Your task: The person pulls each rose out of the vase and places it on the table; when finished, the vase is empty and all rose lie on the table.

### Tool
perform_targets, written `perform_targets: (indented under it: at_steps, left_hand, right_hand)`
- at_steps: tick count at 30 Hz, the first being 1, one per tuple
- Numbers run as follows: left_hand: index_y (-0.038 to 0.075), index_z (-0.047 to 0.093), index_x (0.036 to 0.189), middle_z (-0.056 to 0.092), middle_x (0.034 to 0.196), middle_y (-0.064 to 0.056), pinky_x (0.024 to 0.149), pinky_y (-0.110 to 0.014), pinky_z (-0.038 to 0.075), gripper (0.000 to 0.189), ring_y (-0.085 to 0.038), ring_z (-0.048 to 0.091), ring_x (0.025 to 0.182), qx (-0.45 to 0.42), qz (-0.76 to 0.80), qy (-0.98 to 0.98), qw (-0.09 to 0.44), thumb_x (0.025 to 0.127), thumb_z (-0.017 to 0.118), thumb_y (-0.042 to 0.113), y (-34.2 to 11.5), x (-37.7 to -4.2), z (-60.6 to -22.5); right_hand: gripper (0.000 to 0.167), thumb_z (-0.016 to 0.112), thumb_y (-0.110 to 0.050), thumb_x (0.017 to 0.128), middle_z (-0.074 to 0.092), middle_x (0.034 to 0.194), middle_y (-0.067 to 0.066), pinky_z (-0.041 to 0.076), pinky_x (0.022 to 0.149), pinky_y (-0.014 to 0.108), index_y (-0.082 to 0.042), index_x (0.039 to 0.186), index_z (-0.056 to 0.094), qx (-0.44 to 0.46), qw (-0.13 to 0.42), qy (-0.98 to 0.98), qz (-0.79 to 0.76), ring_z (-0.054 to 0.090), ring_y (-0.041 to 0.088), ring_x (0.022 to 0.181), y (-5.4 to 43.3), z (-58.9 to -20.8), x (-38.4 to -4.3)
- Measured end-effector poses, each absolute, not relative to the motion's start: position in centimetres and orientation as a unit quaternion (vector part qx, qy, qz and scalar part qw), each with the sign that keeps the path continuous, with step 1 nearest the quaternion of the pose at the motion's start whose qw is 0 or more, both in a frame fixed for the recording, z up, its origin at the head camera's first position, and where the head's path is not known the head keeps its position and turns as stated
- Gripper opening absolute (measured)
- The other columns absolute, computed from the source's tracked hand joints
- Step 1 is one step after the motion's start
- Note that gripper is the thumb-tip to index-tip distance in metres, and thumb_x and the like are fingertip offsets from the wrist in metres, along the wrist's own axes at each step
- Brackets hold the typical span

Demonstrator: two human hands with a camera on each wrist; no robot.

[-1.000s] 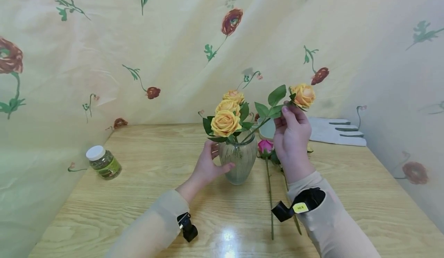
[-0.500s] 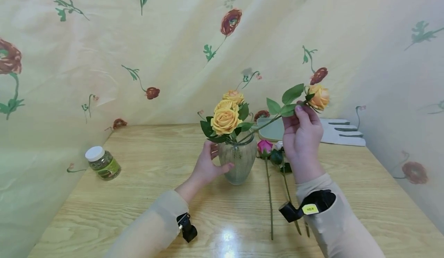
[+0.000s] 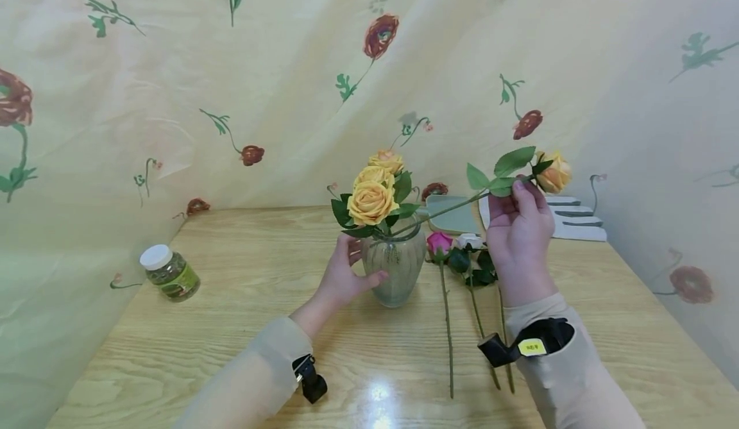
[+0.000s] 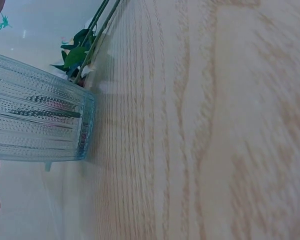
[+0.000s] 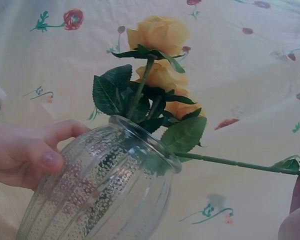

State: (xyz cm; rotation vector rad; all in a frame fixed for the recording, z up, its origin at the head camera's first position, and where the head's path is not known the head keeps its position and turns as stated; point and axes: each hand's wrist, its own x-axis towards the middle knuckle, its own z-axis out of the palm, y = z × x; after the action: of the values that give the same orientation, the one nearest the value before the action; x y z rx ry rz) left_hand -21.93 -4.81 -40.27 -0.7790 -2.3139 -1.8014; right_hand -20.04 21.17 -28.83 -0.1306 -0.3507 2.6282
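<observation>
A ribbed clear glass vase stands on the wooden table, holding several yellow roses. My left hand grips its left side, thumb in front and fingers behind. To the right, my right hand pinches another yellow rose just below the bloom. That rose slants low to the right, its stem crossing the vase rim, with the lower end inside the mouth. The left wrist view shows the vase base on the table.
Right of the vase lie a pink rose and a white rose, with another stem beside them. Behind are a flat pale-green object and a white-and-grey glove. A white-lidded jar stands at left.
My right hand has moved right and slightly down, drawing the rose with it, so its stem leans lower and more of it shows outside the vase. My left hand stays on the vase.
</observation>
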Motion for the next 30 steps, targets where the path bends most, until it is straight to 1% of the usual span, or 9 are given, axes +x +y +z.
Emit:
perform_targets:
  at_steps: [6,12,17,20,25,30]
  left_hand:
    - [0.009,0.031,0.128,0.042,0.131,-0.010,0.102,-0.041,0.039,0.071,-0.027,0.045,0.120,-0.260,-0.597,-0.757,0.060,0.075,0.079,0.013,-4.8,-22.1,-40.4]
    - [0.010,0.031,0.131,0.042,0.130,-0.010,0.101,-0.042,0.039,0.074,-0.026,0.045,0.119,-0.261,-0.600,-0.754,0.058,0.075,0.079,0.013,-4.7,-22.2,-40.4]
    - [0.010,0.030,0.132,0.042,0.128,-0.011,0.102,-0.040,0.038,0.075,-0.027,0.044,0.119,-0.259,-0.601,-0.754,0.054,0.075,0.078,0.010,-4.6,-22.1,-40.3]
    - [0.009,0.029,0.132,0.041,0.129,-0.012,0.102,-0.041,0.037,0.074,-0.027,0.044,0.120,-0.257,-0.602,-0.754,0.049,0.076,0.078,0.010,-4.6,-22.3,-40.4]
    - [0.009,0.029,0.133,0.040,0.130,-0.013,0.103,-0.041,0.037,0.075,-0.028,0.043,0.120,-0.261,-0.603,-0.752,0.050,0.077,0.077,0.012,-4.5,-22.4,-40.5]
    - [0.011,0.028,0.134,0.040,0.130,-0.011,0.102,-0.042,0.038,0.077,-0.028,0.043,0.120,-0.266,-0.601,-0.752,0.058,0.076,0.078,0.014,-4.4,-22.4,-40.6]
  right_hand:
    - [0.015,0.062,0.011,0.082,0.059,0.077,0.016,0.056,0.071,0.036,0.003,0.091,0.053,-0.053,0.243,-0.102,0.963,0.060,0.025,0.067,22.5,-29.3,-20.3]
    - [0.012,0.060,0.010,0.084,0.060,0.077,0.015,0.056,0.067,0.034,0.002,0.088,0.052,-0.039,0.241,-0.071,0.967,0.061,0.025,0.067,24.3,-29.6,-20.3]
    - [0.011,0.060,0.010,0.084,0.060,0.075,0.014,0.056,0.072,0.033,0.002,0.085,0.052,-0.038,0.241,-0.053,0.968,0.061,0.025,0.069,25.8,-29.8,-20.3]
    - [0.010,0.060,0.008,0.084,0.060,0.076,0.014,0.055,0.077,0.032,0.002,0.088,0.054,-0.044,0.239,-0.052,0.969,0.061,0.025,0.071,26.7,-30.1,-20.4]
    - [0.012,0.060,0.006,0.085,0.059,0.078,0.014,0.054,0.077,0.032,0.000,0.094,0.054,-0.058,0.233,-0.048,0.969,0.060,0.025,0.072,27.9,-30.5,-20.5]
    - [0.010,0.059,0.006,0.086,0.058,0.077,0.013,0.054,0.076,0.031,-0.001,0.092,0.054,-0.067,0.224,-0.034,0.972,0.060,0.025,0.072,28.9,-30.9,-20.5]
